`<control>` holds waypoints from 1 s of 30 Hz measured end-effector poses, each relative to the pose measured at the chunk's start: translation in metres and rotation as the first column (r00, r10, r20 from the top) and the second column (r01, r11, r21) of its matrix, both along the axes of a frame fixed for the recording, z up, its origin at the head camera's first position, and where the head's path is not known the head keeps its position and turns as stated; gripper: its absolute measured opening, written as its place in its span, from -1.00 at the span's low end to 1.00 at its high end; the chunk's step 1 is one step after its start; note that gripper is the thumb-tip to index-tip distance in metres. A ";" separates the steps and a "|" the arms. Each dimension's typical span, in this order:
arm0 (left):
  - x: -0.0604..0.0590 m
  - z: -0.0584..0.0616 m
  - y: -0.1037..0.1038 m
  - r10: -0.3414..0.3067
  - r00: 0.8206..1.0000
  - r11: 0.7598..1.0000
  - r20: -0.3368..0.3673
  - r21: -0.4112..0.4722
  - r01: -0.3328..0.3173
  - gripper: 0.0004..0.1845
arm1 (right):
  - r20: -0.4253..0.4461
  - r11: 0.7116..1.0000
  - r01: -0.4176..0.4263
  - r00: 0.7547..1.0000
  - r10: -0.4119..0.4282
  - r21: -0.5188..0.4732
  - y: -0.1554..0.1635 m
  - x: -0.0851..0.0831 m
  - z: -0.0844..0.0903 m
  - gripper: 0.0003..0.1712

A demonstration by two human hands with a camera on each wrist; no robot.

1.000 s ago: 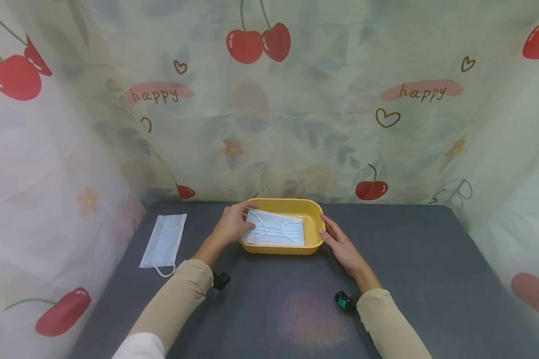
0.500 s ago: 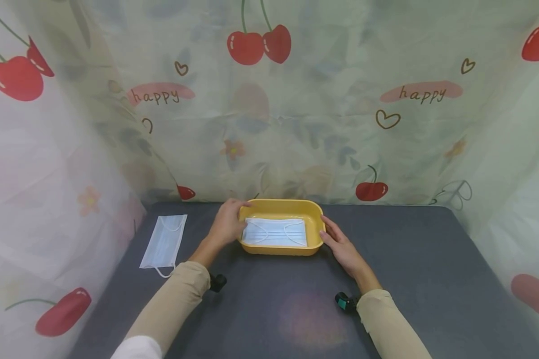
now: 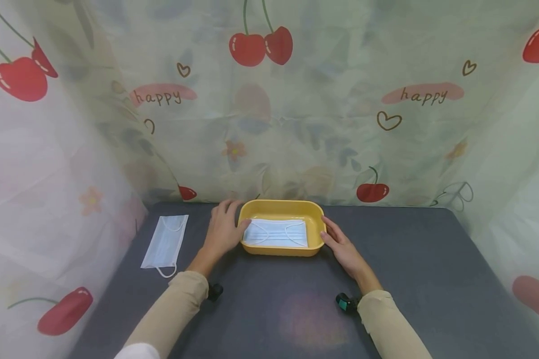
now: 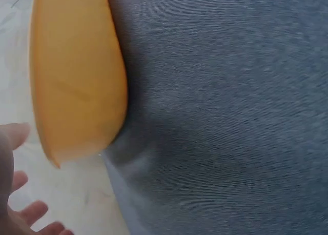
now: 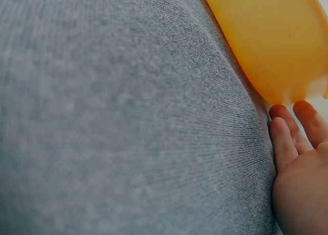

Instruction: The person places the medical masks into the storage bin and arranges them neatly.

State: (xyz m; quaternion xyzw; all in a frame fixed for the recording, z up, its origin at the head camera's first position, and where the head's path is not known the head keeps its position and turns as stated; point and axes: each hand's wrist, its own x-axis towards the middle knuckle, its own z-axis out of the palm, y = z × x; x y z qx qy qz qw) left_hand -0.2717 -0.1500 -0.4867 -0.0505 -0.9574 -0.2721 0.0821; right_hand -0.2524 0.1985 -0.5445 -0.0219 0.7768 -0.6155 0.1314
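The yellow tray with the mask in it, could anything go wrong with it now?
Maybe. The yellow tray sits near the table's far edge, so a nudge from the left hand or right hand beside it might slide it toward the curtain. The mask in the tray lies loose, so it could slip out. The other mask lies close to the left edge.

The head camera looks forward and down from above the person's arms, taking in the whole grey table (image 3: 431, 259) and the cherry-print curtain (image 3: 341, 124) behind it. The left wrist camera sits very close to the cloth, facing the outer wall of the yellow tray (image 4: 77, 81). The right wrist camera is equally close, low over the table, catching the tray's opposite side. All three views share the tray and the grey surface
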 end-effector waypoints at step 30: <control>0.023 -0.027 -0.027 0.179 0.983 0.978 0.035 -0.110 -0.175 -0.02 | -0.006 1.000 0.002 1.000 -0.002 0.000 -0.001 0.001 0.000 -0.27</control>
